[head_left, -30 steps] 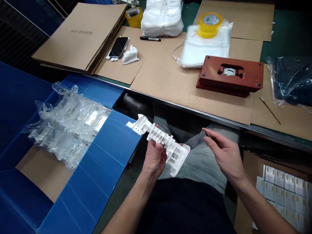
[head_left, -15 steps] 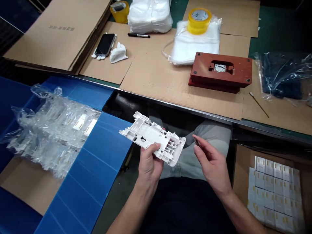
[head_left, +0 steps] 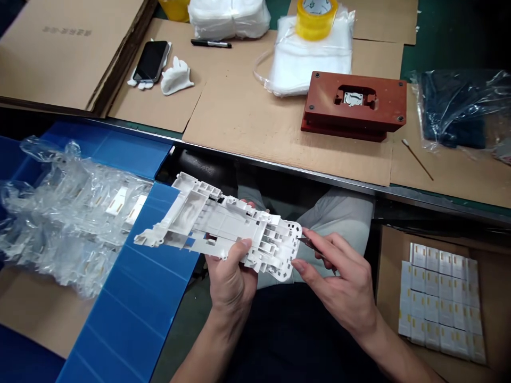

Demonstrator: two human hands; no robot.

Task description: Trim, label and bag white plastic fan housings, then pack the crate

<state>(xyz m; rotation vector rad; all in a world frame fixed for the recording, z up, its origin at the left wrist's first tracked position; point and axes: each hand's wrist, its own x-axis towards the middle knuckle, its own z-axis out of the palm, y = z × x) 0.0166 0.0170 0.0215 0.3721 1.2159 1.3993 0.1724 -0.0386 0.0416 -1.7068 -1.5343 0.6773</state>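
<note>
Plastic part, white and full of little holes, is held in the left hand, in front of the counter. The right hand pinches a thin dark thing by the part's round end; I can't tell if they touch.

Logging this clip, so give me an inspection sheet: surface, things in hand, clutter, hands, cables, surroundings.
Surface: cardboard sheets on a green tabletop.
Things in hand: white plastic frame; thin dark tool at the frame's rounded end, contact unclear.
Clutter: phone, pen, yellow tape roll, cotton swab, red-brown block.
Hands: left hand grips the frame; right hand holds the tool.
Cables: nothing seen.
Surroundings: blue bin with bagged parts at left; rows of white pieces lower right.
</note>
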